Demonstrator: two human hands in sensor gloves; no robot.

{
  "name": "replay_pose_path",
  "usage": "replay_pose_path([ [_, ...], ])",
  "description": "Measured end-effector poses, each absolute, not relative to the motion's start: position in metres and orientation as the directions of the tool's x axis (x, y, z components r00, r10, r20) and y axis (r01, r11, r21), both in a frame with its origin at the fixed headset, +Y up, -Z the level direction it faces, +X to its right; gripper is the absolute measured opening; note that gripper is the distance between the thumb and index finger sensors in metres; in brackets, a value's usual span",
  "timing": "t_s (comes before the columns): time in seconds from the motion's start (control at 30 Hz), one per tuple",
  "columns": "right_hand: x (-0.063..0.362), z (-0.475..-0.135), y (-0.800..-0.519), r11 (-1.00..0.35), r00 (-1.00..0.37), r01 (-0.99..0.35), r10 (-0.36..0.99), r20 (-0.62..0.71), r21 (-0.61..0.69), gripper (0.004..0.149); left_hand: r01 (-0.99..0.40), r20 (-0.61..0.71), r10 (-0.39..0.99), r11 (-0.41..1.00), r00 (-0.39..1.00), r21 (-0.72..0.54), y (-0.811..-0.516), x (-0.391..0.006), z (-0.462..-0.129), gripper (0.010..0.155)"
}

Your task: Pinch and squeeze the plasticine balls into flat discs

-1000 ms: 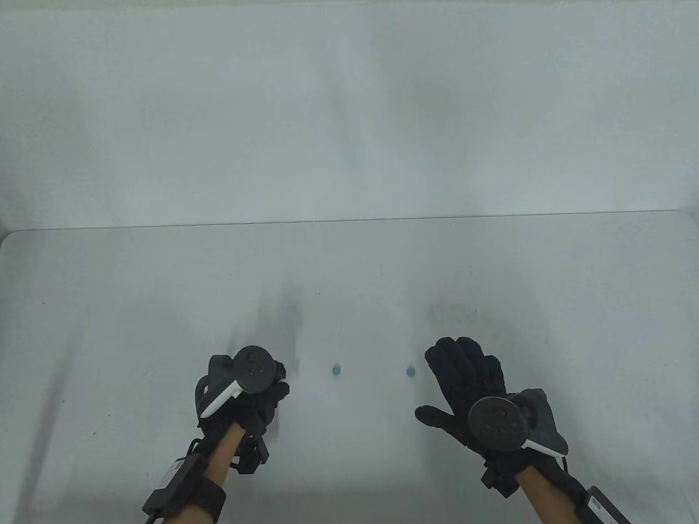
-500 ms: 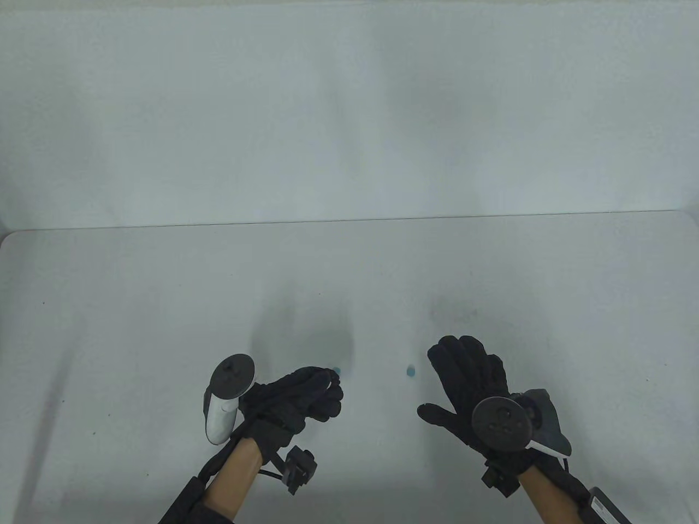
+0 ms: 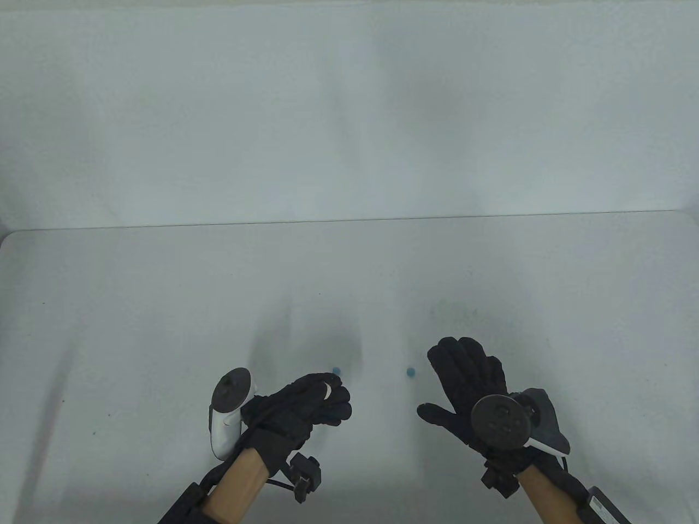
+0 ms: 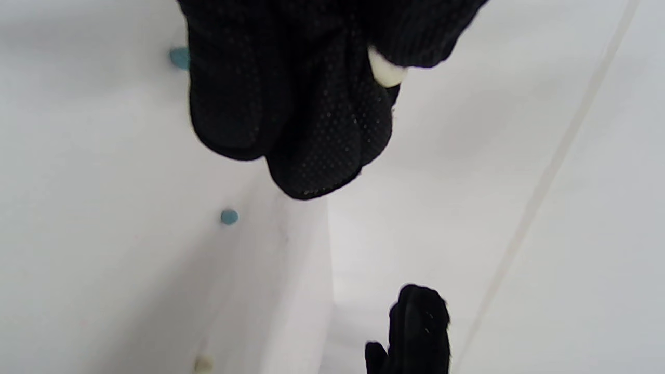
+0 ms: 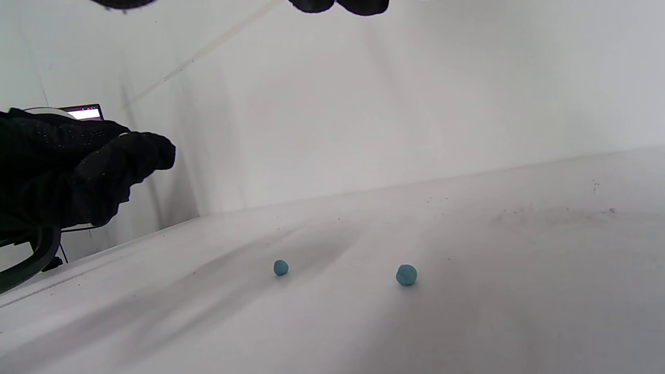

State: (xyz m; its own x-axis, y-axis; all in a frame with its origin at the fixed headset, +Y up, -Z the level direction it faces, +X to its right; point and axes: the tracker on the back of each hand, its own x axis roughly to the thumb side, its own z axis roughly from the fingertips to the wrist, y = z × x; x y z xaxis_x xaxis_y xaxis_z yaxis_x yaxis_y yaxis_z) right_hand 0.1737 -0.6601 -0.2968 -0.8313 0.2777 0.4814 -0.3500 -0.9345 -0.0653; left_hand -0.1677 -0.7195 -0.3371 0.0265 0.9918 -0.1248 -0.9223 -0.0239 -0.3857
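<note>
Since half a second ago the left hand [image 3: 306, 406] has edged a little further right and toward the small blue plasticine ball on the left [image 3: 336, 370], which now shows whole just beyond its knuckles instead of half hidden. That hand is turned on its side, tracker facing left, its black-gloved fingers [image 4: 317, 130] curled in and bunched together; they hold nothing, and in the right wrist view the hand hangs above the table with the ball lying free below it. A small white patch (possibly a tear in the glove, I cannot tell) shows at one fingertip.

Both balls rest on the white table [image 3: 136, 305], still round, well apart from each other. The second small blue plasticine ball [image 3: 410, 372] lies just left of the right hand [image 3: 469, 393], not touching it. This hand lies palm down, fingers extended side by side, thumb spread out to the left, unchanged from before.
</note>
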Motion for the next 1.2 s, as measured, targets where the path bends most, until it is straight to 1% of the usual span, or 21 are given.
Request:
replay_pose_path([
  [0.07, 0.174, -0.297, -0.660, -0.934, -0.831, -0.352, 0.280, 0.480, -0.064, 0.086, -0.922, -0.185, 0.983, -0.077, -0.006, -0.380, -0.724, -0.168, -0.337, 0.047],
  [0.1, 0.174, -0.297, -0.660, -0.933, -0.830, -0.354, 0.283, 0.480, -0.062, 0.086, -0.907, -0.218, 0.976, -0.113, -0.024, -0.406, -0.726, -0.168, -0.337, 0.048],
  [0.17, 0.174, -0.297, -0.660, -0.933, -0.831, -0.354, 0.284, 0.478, -0.060, 0.086, -0.893, -0.219, 0.974, -0.149, -0.059, -0.425, -0.728, -0.168, -0.336, 0.051],
  [0.2, 0.174, -0.297, -0.660, -0.934, -0.832, -0.353, 0.283, 0.477, -0.062, 0.086, -0.880, -0.218, 0.972, -0.178, -0.088, -0.440, -0.729, -0.167, -0.336, 0.055],
  [0.27, 0.174, -0.297, -0.660, -0.933, -0.832, -0.356, 0.286, 0.476, -0.061, 0.086, -0.846, -0.226, 0.961, -0.251, -0.159, -0.470, -0.730, -0.165, -0.335, 0.068],
  [0.3, 0.174, -0.297, -0.660, -0.932, -0.831, -0.357, 0.288, 0.475, -0.059, 0.086, -0.839, -0.237, 0.953, -0.281, -0.187, -0.466, -0.729, -0.165, -0.334, 0.071],
  [0.33, 0.174, -0.297, -0.660, -0.933, -0.831, -0.356, 0.289, 0.475, -0.056, 0.086, -0.845, -0.238, 0.952, -0.283, -0.191, -0.453, -0.729, -0.166, -0.334, 0.071],
  [0.37, 0.174, -0.297, -0.660, -0.934, -0.832, -0.354, 0.286, 0.474, -0.057, 0.086, -0.858, -0.233, 0.957, -0.263, -0.173, -0.441, -0.729, -0.167, -0.334, 0.069],
  [0.47, 0.174, -0.297, -0.660, -0.933, -0.831, -0.355, 0.286, 0.477, -0.059, 0.086, -0.900, -0.203, 0.975, -0.170, -0.093, -0.402, -0.730, -0.170, -0.334, 0.058],
  [0.53, 0.173, -0.298, -0.660, -0.934, -0.830, -0.353, 0.286, 0.479, -0.054, 0.086, -0.912, -0.199, 0.976, -0.158, -0.086, -0.379, -0.729, -0.171, -0.334, 0.050],
  [0.77, 0.172, -0.298, -0.661, -0.936, -0.831, -0.349, 0.284, 0.478, -0.050, 0.086, -0.926, -0.166, 0.985, -0.104, -0.046, -0.363, -0.724, -0.170, -0.333, 0.047],
  [0.87, 0.172, -0.298, -0.660, -0.935, -0.830, -0.352, 0.285, 0.480, -0.053, 0.086, -0.936, -0.114, 0.993, -0.023, 0.019, -0.350, -0.719, -0.170, -0.332, 0.045],
  [0.93, 0.172, -0.298, -0.660, -0.936, -0.831, -0.348, 0.284, 0.479, -0.050, 0.086, -0.933, -0.127, 0.992, -0.036, 0.010, -0.358, -0.720, -0.170, -0.332, 0.045],
  [0.97, 0.172, -0.298, -0.661, -0.937, -0.832, -0.347, 0.282, 0.478, -0.051, 0.086, -0.941, -0.138, 0.990, -0.033, 0.014, -0.335, -0.721, -0.170, -0.331, 0.045],
  [1.03, 0.172, -0.297, -0.660, -0.935, -0.831, -0.350, 0.283, 0.478, -0.056, 0.086, -0.942, -0.194, 0.981, -0.076, -0.012, -0.327, -0.726, -0.171, -0.331, 0.045],
  [1.1, 0.172, -0.298, -0.660, -0.934, -0.830, -0.354, 0.288, 0.477, -0.052, 0.086, -0.927, -0.250, 0.963, -0.184, -0.102, -0.327, -0.732, -0.172, -0.331, 0.050],
  [1.17, 0.172, -0.297, -0.660, -0.935, -0.833, -0.350, 0.285, 0.475, -0.053, 0.085, -0.912, -0.253, 0.958, -0.220, -0.134, -0.347, -0.735, -0.173, -0.331, 0.069],
  [1.2, 0.173, -0.297, -0.660, -0.935, -0.833, -0.350, 0.284, 0.475, -0.054, 0.086, -0.912, -0.246, 0.959, -0.221, -0.140, -0.346, -0.736, -0.173, -0.331, 0.071],
])
